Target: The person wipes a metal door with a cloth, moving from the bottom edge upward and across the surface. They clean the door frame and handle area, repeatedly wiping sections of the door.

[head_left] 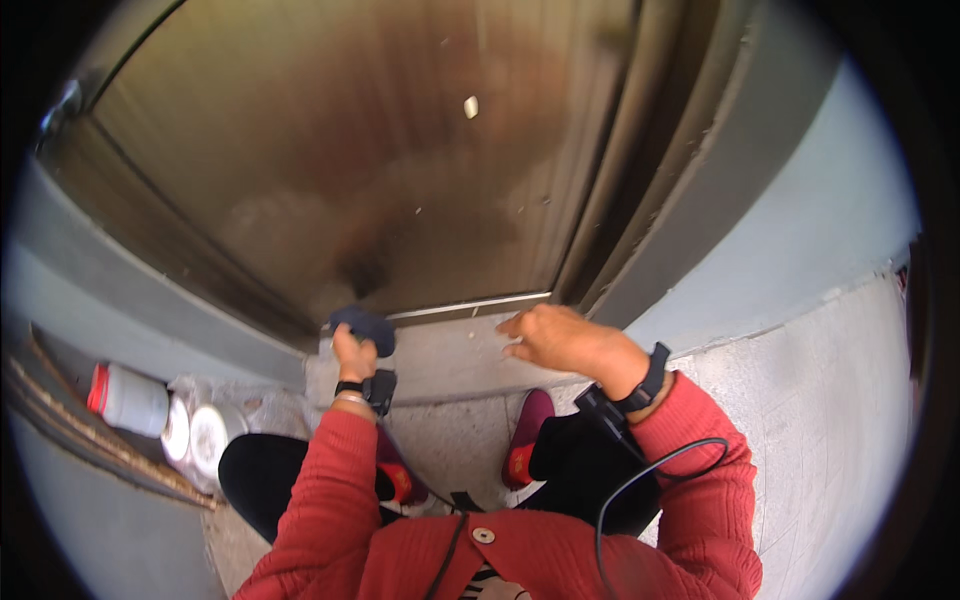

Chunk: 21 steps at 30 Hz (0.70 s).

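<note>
My left hand (352, 352) is closed on a dark blue cloth (364, 330), bunched up at the lower left corner of the door. The shiny brownish metal door (380, 150) rises in front of me and shows a blurry reddish reflection. A few small pale flecks mark its surface, the largest a whitish patch (471, 107) high up. To the right, my right hand (560, 337) hovers over the pale doorstep (450, 362), fingers apart with nothing seen between them. Both wrists wear black straps with small devices.
At the left, a white tub with a red rim (132, 399) lies on its side by white round containers (212, 437) and clear plastic wrap. Long wooden sticks (110, 440) lean there. A grey door frame and wall (730, 170) border the right. A black cable hangs across my right sleeve.
</note>
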Each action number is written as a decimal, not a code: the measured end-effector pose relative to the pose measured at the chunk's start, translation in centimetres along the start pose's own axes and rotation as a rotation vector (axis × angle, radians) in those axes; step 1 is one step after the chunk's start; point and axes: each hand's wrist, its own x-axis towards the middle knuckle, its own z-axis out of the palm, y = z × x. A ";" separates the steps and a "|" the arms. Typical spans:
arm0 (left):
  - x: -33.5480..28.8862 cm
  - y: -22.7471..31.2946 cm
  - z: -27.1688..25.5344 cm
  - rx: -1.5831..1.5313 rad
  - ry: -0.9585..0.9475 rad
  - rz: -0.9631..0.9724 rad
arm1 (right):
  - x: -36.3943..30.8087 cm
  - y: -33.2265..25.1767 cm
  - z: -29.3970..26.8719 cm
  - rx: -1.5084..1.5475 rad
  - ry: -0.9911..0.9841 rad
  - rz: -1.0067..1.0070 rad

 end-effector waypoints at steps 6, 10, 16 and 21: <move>-2.8 3.7 0.6 -1.327 -0.266 -0.307 | 0.2 -1.1 -0.3 0.071 0.209 -0.073; -6.3 8.6 0.3 -1.344 -0.483 -0.225 | 1.1 -1.9 0.0 0.274 0.252 -0.049; -9.8 12.3 0.3 -1.322 -0.663 -0.059 | 2.5 -2.8 1.8 0.466 0.274 -0.045; -11.0 13.2 -0.3 -1.286 -0.765 -0.038 | 2.6 -3.7 1.8 0.617 0.545 0.035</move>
